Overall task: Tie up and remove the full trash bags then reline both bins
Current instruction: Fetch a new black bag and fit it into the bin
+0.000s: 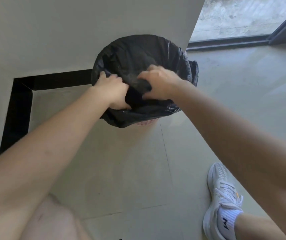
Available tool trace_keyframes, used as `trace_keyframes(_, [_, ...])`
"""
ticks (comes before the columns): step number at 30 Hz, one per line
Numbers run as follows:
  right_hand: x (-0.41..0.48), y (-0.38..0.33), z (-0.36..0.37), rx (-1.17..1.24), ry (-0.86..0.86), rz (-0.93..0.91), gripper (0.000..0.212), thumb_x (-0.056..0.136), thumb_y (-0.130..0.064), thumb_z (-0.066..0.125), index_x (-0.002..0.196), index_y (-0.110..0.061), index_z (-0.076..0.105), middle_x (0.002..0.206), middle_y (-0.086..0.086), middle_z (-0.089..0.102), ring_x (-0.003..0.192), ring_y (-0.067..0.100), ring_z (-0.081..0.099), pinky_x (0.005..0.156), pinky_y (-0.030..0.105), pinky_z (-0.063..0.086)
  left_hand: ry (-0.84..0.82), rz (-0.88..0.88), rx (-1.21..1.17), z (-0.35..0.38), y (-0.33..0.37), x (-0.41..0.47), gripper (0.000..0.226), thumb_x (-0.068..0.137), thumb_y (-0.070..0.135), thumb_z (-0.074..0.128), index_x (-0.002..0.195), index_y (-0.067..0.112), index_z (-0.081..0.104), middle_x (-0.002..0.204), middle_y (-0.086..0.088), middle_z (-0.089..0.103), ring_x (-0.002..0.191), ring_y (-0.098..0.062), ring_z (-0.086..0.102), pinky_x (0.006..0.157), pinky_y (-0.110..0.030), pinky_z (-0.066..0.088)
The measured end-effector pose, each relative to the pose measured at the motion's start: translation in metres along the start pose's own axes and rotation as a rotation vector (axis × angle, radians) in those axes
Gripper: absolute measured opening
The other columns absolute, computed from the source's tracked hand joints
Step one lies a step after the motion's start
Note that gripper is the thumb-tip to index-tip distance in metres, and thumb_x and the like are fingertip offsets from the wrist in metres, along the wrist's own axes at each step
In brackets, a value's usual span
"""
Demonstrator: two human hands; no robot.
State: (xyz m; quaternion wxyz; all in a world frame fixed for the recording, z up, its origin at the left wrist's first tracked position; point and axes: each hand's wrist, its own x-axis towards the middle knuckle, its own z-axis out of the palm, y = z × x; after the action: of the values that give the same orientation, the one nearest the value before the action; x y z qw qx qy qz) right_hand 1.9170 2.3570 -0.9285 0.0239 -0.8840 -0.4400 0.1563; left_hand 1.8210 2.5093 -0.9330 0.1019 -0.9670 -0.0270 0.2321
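Observation:
A black trash bag [138,52] lines a round bin that stands on the floor against a wall corner. Only a strip of the bin's pink-white mesh wall [145,123] shows under the bag's folded edge. My left hand [113,91] grips the near-left part of the bag's rim, fingers curled into the plastic. My right hand [157,82] grips a bunched fold of the bag just right of it. Both hands sit over the bin's near edge, close together. The bag's contents are dark and hard to make out.
A pale wall [69,32] with a black baseboard [19,108] stands left of and behind the bin. A glass door with a dark frame [229,41] is at the back right. My right foot in a white sneaker [223,201] stands on the tiled floor [130,170].

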Motion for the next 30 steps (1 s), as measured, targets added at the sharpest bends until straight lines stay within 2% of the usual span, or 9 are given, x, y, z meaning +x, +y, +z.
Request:
trace_keyframes(4, [0.035,0.006,0.044,-0.206,-0.402,0.091,0.094,0.084,-0.029,0.075,0.158,-0.028,0.018,0.165,0.014,0.003,0.152,0.036,0.005,0.117,0.056,0.028,-0.226,-0.081,0.057,0.019,-0.002,0.017,0.094,0.072,0.084,0.050,0.148,0.029,0.037,0.150,-0.010,0.041,0.144,-0.033,0.026,0.117,-0.060,0.000])
trace_keyframes(7, [0.041,0.016,0.041,-0.098,-0.393,0.085,0.091,0.080,-0.030,0.077,0.156,-0.026,0.027,0.160,0.016,0.024,0.146,0.036,0.026,0.116,0.048,0.033,-0.190,-0.061,0.025,0.012,0.004,0.022,0.087,0.075,0.076,0.055,0.145,0.027,0.040,0.145,-0.010,0.047,0.141,-0.033,0.030,0.116,-0.063,0.002])
trace_keyframes(10, [0.022,0.024,0.015,0.104,-0.040,0.008,0.062,0.085,-0.029,0.072,0.142,-0.023,0.051,0.137,0.005,0.059,0.124,0.026,0.056,0.103,0.040,0.048,0.093,-0.101,-0.074,0.005,0.009,0.013,0.068,0.082,0.057,0.062,0.139,0.024,0.047,0.142,-0.012,0.047,0.140,-0.033,0.031,0.115,-0.066,0.008])
trace_keyframes(13, [-0.012,0.042,0.000,0.274,0.552,0.053,0.033,0.092,-0.028,0.056,0.124,-0.027,0.065,0.122,0.000,0.063,0.111,0.019,0.058,0.095,0.035,0.049,0.593,-0.383,-0.343,0.014,0.014,-0.009,0.061,0.083,0.023,0.064,0.140,0.021,0.045,0.148,-0.014,0.040,0.143,-0.033,0.027,0.114,-0.064,0.011])
trace_keyframes(16, [-0.026,0.066,0.014,0.359,0.570,0.341,0.053,0.086,-0.028,0.054,0.138,-0.036,0.051,0.141,0.000,0.050,0.128,0.024,0.045,0.108,0.040,0.041,0.626,-0.565,-0.785,0.028,0.023,-0.025,0.083,0.077,0.001,0.057,0.151,0.026,0.030,0.161,-0.013,0.017,0.148,-0.032,0.015,0.116,-0.054,0.023])
trace_keyframes(19, [-0.025,0.069,0.031,1.132,0.353,0.480,0.071,0.084,-0.007,0.048,0.147,-0.039,0.038,0.140,0.001,0.052,0.124,0.025,0.054,0.098,0.044,0.054,0.519,-0.579,-1.185,0.031,0.019,-0.021,0.091,0.079,-0.014,0.047,0.155,0.027,0.019,0.165,-0.003,-0.001,0.150,-0.018,0.014,0.107,-0.019,0.027])
trace_keyframes(22, [-0.016,0.051,0.036,1.512,0.316,0.633,0.063,0.081,0.003,0.040,0.131,-0.033,0.052,0.118,0.004,0.066,0.106,0.029,0.066,0.081,0.042,0.061,0.601,-0.584,-1.219,0.036,-0.001,-0.012,0.091,0.078,-0.016,0.045,0.155,0.025,0.019,0.164,-0.001,0.012,0.148,-0.014,0.019,0.111,-0.016,0.019])
trace_keyframes(25, [-0.008,0.037,0.038,1.499,0.338,0.723,0.063,0.076,0.001,0.037,0.125,-0.036,0.052,0.113,-0.002,0.066,0.103,0.027,0.065,0.080,0.038,0.059,0.664,-0.587,-1.324,0.042,-0.015,-0.010,0.089,0.076,-0.017,0.043,0.154,0.022,0.024,0.159,0.002,0.026,0.146,-0.014,0.025,0.120,-0.030,0.024])
trace_keyframes(30, [-0.011,0.037,0.030,0.916,0.316,0.809,0.070,0.082,-0.028,0.059,0.147,-0.020,0.035,0.138,0.009,0.049,0.121,0.032,0.053,0.103,0.044,0.047,0.559,-0.591,-1.035,0.035,-0.011,-0.011,0.074,0.089,-0.004,0.043,0.155,0.021,0.021,0.164,-0.006,0.009,0.149,-0.026,0.018,0.118,-0.033,0.023])
